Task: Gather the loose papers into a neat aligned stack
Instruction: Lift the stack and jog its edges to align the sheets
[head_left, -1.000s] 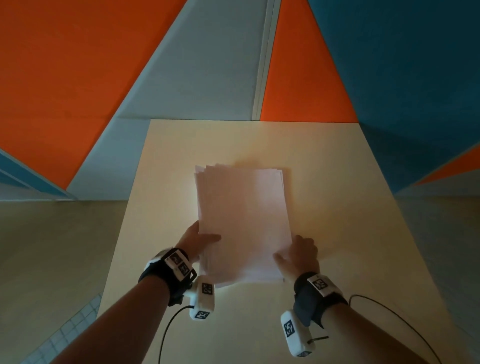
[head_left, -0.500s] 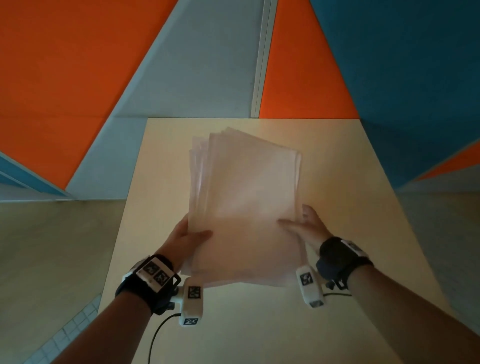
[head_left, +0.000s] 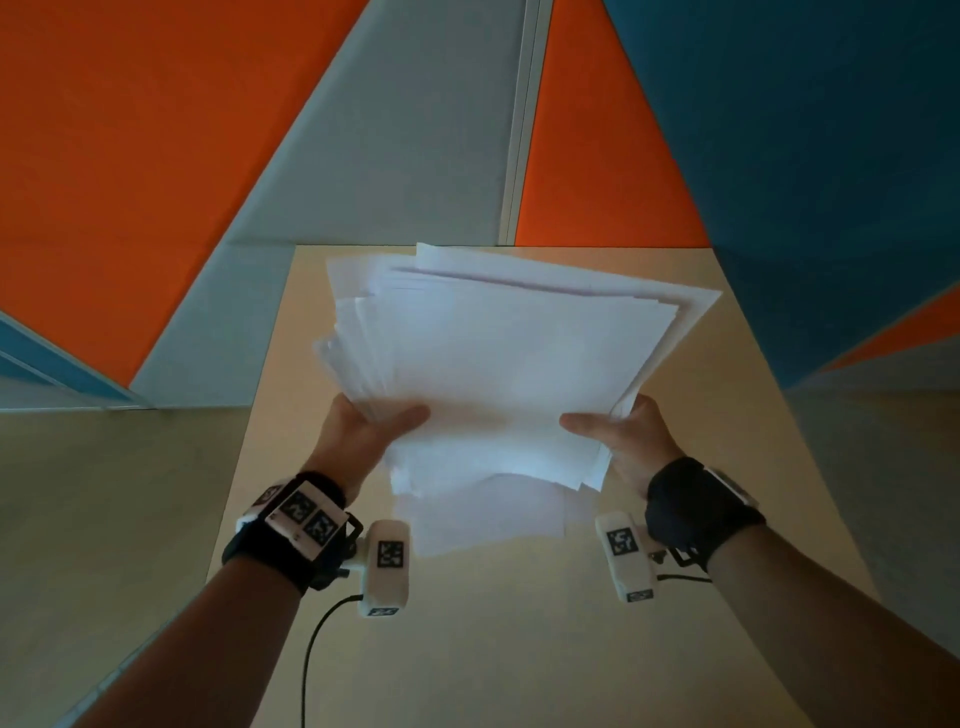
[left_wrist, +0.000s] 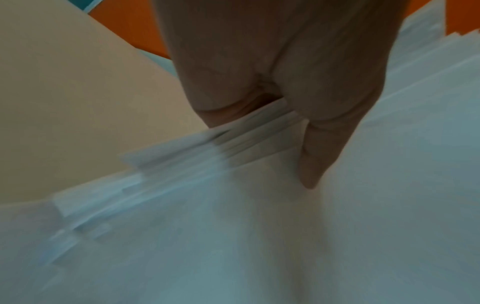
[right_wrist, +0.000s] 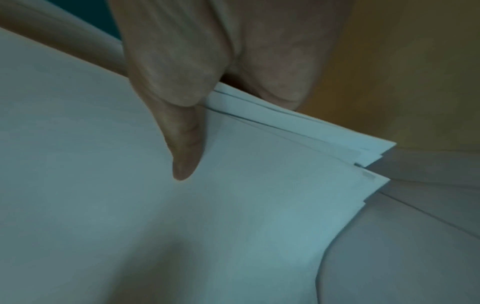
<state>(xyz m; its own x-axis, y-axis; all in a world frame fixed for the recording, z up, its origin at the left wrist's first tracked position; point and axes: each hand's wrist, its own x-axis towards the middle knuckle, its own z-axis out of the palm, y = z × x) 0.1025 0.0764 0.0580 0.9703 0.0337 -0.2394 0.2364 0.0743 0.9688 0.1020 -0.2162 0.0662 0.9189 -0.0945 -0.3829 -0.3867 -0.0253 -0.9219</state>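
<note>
We look down on a pale wooden tabletop (head_left: 519, 649) that runs away from us to a straight far edge. Beyond it lies a floor (head_left: 395, 130) of big angular patches: orange (head_left: 130, 156) on the left, grey in the middle, a second orange wedge (head_left: 597, 171) beside a pale strip (head_left: 522, 119), and deep blue (head_left: 805, 156) on the right. The light is dim and even.
</note>
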